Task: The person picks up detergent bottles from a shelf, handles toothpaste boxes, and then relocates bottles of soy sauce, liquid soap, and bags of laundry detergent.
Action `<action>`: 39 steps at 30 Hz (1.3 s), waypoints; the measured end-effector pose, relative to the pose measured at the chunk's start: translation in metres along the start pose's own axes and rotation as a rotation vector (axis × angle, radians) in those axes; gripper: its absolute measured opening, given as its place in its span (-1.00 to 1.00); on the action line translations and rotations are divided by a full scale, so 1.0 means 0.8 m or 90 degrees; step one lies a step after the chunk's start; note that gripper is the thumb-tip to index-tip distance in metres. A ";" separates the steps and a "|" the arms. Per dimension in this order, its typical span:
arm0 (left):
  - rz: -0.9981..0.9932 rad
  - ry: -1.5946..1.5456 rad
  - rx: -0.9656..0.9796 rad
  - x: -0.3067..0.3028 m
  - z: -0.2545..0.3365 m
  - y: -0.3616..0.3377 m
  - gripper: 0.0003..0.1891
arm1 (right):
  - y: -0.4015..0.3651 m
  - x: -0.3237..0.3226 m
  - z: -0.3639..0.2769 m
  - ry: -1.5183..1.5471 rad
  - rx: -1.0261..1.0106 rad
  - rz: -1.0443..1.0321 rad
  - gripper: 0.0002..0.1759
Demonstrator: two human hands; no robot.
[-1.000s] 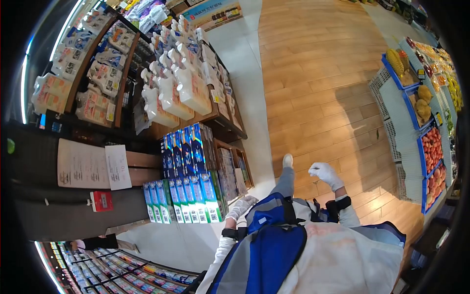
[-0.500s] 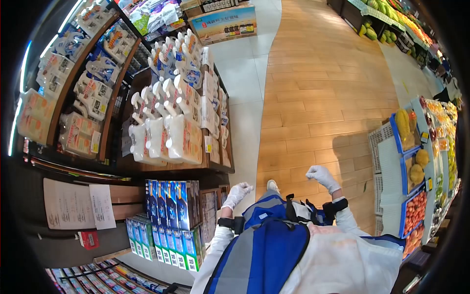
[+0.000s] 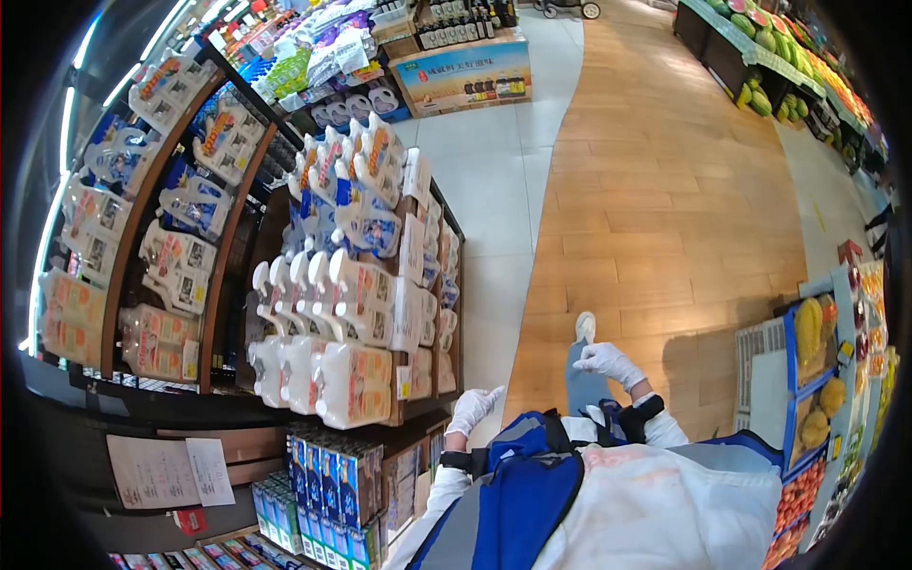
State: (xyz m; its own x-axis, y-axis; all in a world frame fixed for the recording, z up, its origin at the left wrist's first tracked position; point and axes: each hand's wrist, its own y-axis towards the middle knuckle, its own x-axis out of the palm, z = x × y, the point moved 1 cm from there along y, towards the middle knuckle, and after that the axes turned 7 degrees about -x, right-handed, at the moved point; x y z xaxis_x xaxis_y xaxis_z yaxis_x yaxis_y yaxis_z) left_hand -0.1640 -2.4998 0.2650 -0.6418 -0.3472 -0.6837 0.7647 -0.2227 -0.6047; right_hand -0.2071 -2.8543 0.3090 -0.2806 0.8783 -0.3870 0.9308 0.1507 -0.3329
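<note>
Both hands wear white gloves and are raised in front of the blue and grey vest (image 3: 513,484). My left hand (image 3: 474,410) is beside the shelf of spray bottles, with its fingers pressed together and pointing right; whether it holds something small cannot be made out. My right hand (image 3: 611,365) is above the wooden floor, near the forward shoe (image 3: 585,328), its fingers curled and closed around something I cannot make out, if anything. White spray bottles (image 3: 366,299) and large white jugs (image 3: 351,385) fill the display left of my left hand.
Boxed goods (image 3: 332,475) are stacked at the lower left. On the right, a fruit stand (image 3: 793,375) holds blue trays. A cardboard display (image 3: 465,76) with bottles on top is at the back. Wooden flooring (image 3: 655,218) runs ahead, and watermelons (image 3: 755,98) are far right.
The view has shifted forward, with shelves and boxes lower in the frame. A foot and grey trouser leg now extend further ahead. My left hand's fingers look straighter.
</note>
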 end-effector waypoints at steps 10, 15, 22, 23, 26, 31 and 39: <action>0.079 -0.121 -0.038 -0.104 0.211 0.196 -0.32 | 0.215 -0.297 0.010 -0.036 -0.003 -0.004 -0.56; 0.160 -0.142 -0.063 -0.141 0.266 0.262 -0.39 | 0.305 -0.395 0.016 -0.121 0.002 -0.004 -0.50; 0.095 -0.382 -0.143 -0.166 0.274 0.337 -0.57 | 0.425 -0.438 0.006 -0.095 -0.007 -0.115 -0.46; 0.091 -0.380 -0.132 -0.175 0.273 0.357 -0.62 | 0.442 -0.449 -0.012 -0.115 0.044 -0.135 -0.46; 0.107 -0.363 -0.088 -0.209 0.277 0.422 -0.75 | 0.524 -0.467 -0.008 -0.131 0.003 -0.161 -0.48; 0.165 -0.328 -0.103 -0.323 0.300 0.556 -0.73 | 0.671 -0.545 -0.046 -0.173 0.010 -0.139 -0.53; 0.190 -0.265 -0.082 -0.526 0.323 0.757 -0.69 | 0.905 -0.637 -0.154 -0.244 -0.028 -0.011 -0.56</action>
State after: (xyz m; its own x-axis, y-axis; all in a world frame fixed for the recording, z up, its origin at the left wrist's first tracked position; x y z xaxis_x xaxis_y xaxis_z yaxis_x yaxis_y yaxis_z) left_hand 0.5840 -2.7241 0.2919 -0.3004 -0.7165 -0.6296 0.8807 0.0450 -0.4715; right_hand 0.6384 -3.1366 0.3713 -0.3556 0.6438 -0.6776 0.9321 0.1905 -0.3081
